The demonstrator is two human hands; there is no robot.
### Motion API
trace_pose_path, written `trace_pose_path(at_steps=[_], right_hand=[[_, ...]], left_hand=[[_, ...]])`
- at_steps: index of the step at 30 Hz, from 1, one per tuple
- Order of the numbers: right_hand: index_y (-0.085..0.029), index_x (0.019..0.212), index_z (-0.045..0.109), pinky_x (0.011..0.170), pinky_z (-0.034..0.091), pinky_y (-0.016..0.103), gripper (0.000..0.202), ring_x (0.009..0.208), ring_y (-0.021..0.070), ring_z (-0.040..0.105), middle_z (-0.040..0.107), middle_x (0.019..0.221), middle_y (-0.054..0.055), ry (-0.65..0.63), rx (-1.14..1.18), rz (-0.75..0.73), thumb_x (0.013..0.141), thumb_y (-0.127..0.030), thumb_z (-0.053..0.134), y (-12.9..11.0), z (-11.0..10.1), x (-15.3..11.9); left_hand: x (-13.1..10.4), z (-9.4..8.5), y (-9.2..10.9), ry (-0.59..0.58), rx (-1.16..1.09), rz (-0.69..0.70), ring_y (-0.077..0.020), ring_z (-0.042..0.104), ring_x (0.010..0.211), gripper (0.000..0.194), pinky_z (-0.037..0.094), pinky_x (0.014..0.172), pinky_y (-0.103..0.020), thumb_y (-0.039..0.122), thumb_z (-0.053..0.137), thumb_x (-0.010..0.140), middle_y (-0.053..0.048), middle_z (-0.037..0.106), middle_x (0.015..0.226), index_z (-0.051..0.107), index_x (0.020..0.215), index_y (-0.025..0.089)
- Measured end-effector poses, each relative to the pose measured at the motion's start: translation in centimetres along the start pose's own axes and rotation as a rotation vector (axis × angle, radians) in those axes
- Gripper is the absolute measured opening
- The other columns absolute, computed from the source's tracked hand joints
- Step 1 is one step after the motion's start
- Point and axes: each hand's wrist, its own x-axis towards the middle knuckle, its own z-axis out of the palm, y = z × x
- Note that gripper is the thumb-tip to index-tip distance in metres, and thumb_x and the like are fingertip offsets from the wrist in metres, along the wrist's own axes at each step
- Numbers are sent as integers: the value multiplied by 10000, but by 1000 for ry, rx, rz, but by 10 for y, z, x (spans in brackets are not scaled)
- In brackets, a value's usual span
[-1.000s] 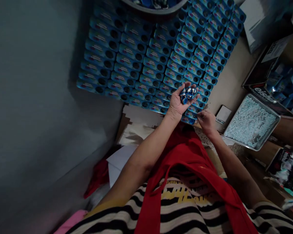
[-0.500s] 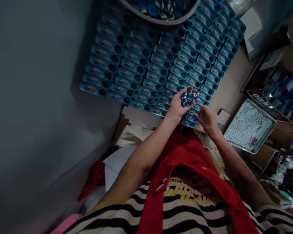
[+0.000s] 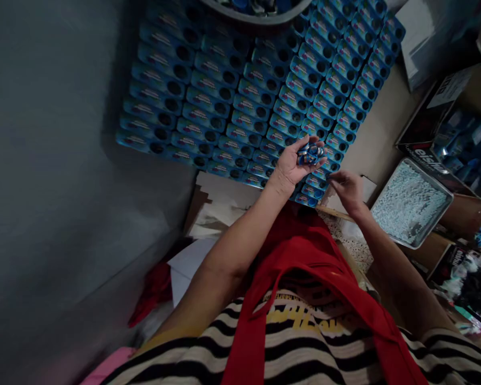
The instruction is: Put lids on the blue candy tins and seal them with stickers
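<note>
My left hand (image 3: 291, 164) is palm up, fingers curled round a small heap of round blue-and-silver pieces (image 3: 311, 154). Just right of it, my right hand (image 3: 348, 191) has thumb and fingers pinched together at the edge of the blue packs. What lies between those fingertips, if anything, is too small to make out. Under and beyond both hands spread many flat blue packs (image 3: 246, 118) in close rows, each with a dark round recess near one end. In the nearest pack (image 3: 302, 200) a blue round piece sits in the recess.
A bowl (image 3: 260, 20) of similar pieces stands on the packs at the top. To the right are a metal tray (image 3: 409, 200) of pale blue pellets and a black-and-brown carton (image 3: 420, 155) holding blue items. A grey wall (image 3: 48, 160) closes off the left.
My right hand has shifted slightly right and up, its fingers now pinched at the pack edge. My left hand still cups the pieces. The view has moved a little.
</note>
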Motion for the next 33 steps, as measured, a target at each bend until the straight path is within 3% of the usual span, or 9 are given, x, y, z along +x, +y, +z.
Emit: trace_pose_path(at_steps=[3, 7, 11, 14, 17, 20, 26, 31, 33], right_hand=[[-197, 897, 768, 823, 505, 318, 95, 904, 220, 701, 765, 973, 72, -95, -185, 58, 899, -207, 673, 10, 12, -5], [-221, 955, 732, 737, 419, 316, 73, 944, 245, 689, 765, 1042, 77, -199, -419, 139, 927, -252, 673, 2, 22, 6], [-247, 1094, 674, 677, 352, 313, 245, 870, 253, 664, 759, 981, 60, -230, -435, 218, 885, -349, 752, -2, 17, 18], [-250, 1052, 683, 664, 345, 300, 260, 824, 236, 647, 751, 928, 44, -288, -408, 205, 838, -347, 794, -5, 3, 23], [-235, 963, 719, 687, 394, 295, 147, 808, 210, 630, 744, 895, 36, -179, -268, 152, 872, -347, 748, -15, -16, 32], [-219, 1072, 768, 752, 475, 302, 228, 851, 194, 645, 763, 990, 56, -29, 38, -25, 956, -361, 633, -29, -31, 50], [-181, 897, 829, 765, 483, 281, 199, 800, 169, 679, 765, 853, 32, -477, 119, -241, 878, -211, 633, -31, -35, 80], [-179, 1236, 782, 675, 493, 269, 382, 678, 127, 631, 731, 960, 35, -601, 366, -248, 926, -360, 653, -8, -41, 76], [-198, 1254, 772, 713, 508, 276, 384, 739, 136, 637, 719, 1000, 41, -612, 416, -338, 949, -385, 634, -1, -43, 74]], left_hand=[[-6, -5, 6, 29, 99, -52, -206, 803, 903, 153, 674, 896, -383, 282, 733, 955, -81, 814, 985, 727, 1030, 148], [-10, -14, 6, 53, 181, -88, -201, 792, 859, 128, 681, 823, -363, 250, 727, 934, -84, 809, 964, 723, 995, 138], [-13, -20, 6, 18, 247, -95, -243, 793, 933, 170, 672, 759, -347, 276, 747, 903, -112, 810, 1020, 734, 996, 134], [-19, -21, 7, 21, 318, -94, -221, 778, 893, 148, 658, 724, -318, 242, 775, 857, -102, 805, 998, 747, 957, 138], [-24, -19, 7, 10, 444, -148, -199, 752, 828, 162, 640, 676, -299, 245, 799, 822, -106, 800, 990, 770, 931, 129], [-20, -14, 0, -37, 578, -197, -197, 731, 812, 220, 618, 651, -296, 247, 854, 746, -99, 795, 987, 782, 918, 129], [2, -10, -20, -134, 728, -321, -198, 707, 797, 268, 591, 678, -292, 199, 866, 611, -80, 780, 867, 775, 856, 139], [8, -18, -18, -176, 746, -375, -200, 717, 802, 285, 595, 688, -290, 228, 872, 616, -113, 788, 887, 778, 862, 120], [9, -21, -16, -208, 750, -384, -211, 731, 822, 318, 610, 707, -302, 227, 879, 614, -116, 797, 908, 772, 897, 129]])
